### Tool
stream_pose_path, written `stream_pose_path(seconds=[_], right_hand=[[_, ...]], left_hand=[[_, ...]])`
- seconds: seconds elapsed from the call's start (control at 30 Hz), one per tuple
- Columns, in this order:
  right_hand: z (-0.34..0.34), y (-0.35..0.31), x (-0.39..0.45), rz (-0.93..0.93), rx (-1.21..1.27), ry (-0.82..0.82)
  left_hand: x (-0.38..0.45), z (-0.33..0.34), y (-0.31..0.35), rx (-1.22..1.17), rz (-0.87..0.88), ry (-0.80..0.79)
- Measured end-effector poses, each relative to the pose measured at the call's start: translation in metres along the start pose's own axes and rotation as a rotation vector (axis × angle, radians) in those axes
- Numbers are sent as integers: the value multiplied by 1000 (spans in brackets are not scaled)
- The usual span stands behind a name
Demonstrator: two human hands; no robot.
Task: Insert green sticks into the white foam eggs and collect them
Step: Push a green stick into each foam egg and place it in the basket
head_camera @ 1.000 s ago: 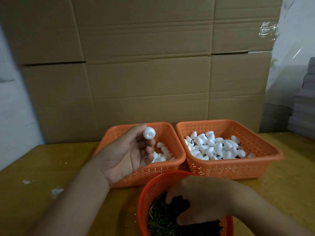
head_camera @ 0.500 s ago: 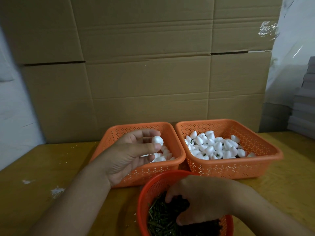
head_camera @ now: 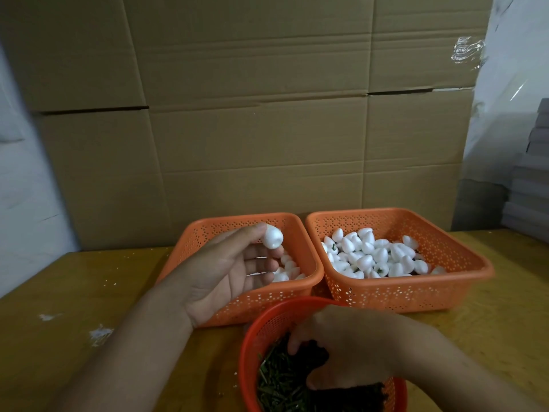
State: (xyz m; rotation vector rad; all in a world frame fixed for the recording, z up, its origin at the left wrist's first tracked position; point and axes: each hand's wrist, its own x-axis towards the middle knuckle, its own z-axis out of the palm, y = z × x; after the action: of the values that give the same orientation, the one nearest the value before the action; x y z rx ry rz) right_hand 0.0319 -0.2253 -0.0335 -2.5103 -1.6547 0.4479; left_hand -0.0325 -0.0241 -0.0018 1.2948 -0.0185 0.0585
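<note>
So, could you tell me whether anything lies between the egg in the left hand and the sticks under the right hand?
Nothing visible does. The left hand pinches the egg above the left basket; only open air separates it from the sticks beneath the right hand.

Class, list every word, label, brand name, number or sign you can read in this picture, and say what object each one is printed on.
None can be read. The cardboard boxes show plain brown faces, and the two orange baskets, the round red basket, the foam egg in the left hand and the wooden table carry no visible print.
</note>
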Motion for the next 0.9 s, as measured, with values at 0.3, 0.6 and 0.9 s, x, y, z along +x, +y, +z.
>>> stream_pose_path(seconds=[0.3,0.6,0.9], right_hand=[[7,-1,7,-25,32,114],[4,9,3,46,25,129],[2,5,3,15,123,257]], left_hand=[[2,-2,1,-96,-55,12],[2,-3,1,-117,-62,13],[4,-5,0,-160,-49,17]])
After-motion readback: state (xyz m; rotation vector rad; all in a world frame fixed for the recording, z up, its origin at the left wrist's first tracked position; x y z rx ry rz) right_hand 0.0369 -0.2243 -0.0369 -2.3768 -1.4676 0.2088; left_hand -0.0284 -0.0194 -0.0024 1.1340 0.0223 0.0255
